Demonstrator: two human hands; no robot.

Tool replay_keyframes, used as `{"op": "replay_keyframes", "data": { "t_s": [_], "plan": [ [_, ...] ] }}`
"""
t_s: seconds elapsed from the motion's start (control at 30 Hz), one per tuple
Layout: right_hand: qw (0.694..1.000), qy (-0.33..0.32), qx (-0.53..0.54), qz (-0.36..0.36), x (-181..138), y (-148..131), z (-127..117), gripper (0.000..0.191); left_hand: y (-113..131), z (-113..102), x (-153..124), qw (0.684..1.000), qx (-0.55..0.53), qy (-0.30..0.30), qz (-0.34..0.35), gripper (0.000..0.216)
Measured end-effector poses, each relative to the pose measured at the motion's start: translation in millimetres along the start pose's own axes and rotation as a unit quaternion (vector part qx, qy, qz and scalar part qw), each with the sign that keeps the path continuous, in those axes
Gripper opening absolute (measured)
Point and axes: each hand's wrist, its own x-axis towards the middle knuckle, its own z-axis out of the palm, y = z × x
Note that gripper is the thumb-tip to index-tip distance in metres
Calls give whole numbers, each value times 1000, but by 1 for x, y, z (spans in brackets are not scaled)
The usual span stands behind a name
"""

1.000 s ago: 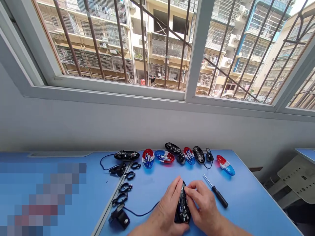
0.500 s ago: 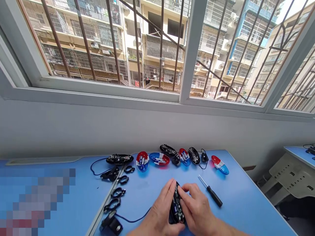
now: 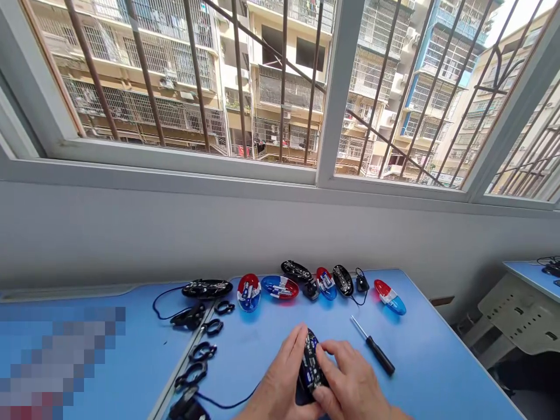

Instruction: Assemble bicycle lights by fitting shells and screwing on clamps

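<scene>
Between both hands is a black oval electronic housing (image 3: pixel 311 361), its exposed inner parts facing up. My left hand (image 3: pixel 280 373) is closed along its left side, fingers pressed together near the far end. On the right side, my right hand (image 3: pixel 350 379) grips it with bent fingers, the thumb at the near end. A black cable (image 3: pixel 227 405) runs from under my left hand to a black button unit (image 3: pixel 189 407) at the lower left. A screwdriver (image 3: pixel 374 347) with a black handle lies to the right of my right hand.
Red-and-blue oval covers (image 3: pixel 249 293) and black oval housings (image 3: pixel 207 288) line the back of the blue table (image 3: pixel 420 326). Several black ring clamps (image 3: pixel 203 351) lie along the table seam. Behind stands a white wall (image 3: pixel 175 233) below a barred window.
My right thumb has come down onto the near end of the housing, and my left thumb has dropped lower. The whole view has shifted slightly.
</scene>
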Motion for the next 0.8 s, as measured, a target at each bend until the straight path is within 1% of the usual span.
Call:
{"op": "replay_keyframes", "data": {
  "t_s": [0.07, 0.13, 0.3, 0.37, 0.57, 0.7, 0.8],
  "plan": [
    [1000, 9, -12, -9, 0, 1, 3, 43, 0, -4, 0, 1000, 4, -8, 7, 112],
    [1000, 15, -24, -14, -1, 2, 4, 44, -2, -2, -1, 1000, 3, -9, 9, 111],
    [999, -5, -45, -9, -1, 1, 3, 43, -10, 15, -6, 999, -10, 47, 1, 111],
    [999, -13, -50, -8, -1, 0, 1, 42, -11, 17, -6, 999, -15, 52, 3, 111],
    [999, -2, -41, -20, 1, 2, 0, 41, -4, 0, -1, 1000, -13, -25, 2, 109],
    [999, -14, -27, -14, 3, 1, -1, 41, -2, -2, 0, 999, -7, -37, -16, 110],
    [1000, -27, -5, 4, 3, -1, -3, 40, -2, -2, 2, 999, -6, -46, -24, 105]
  ]
}}
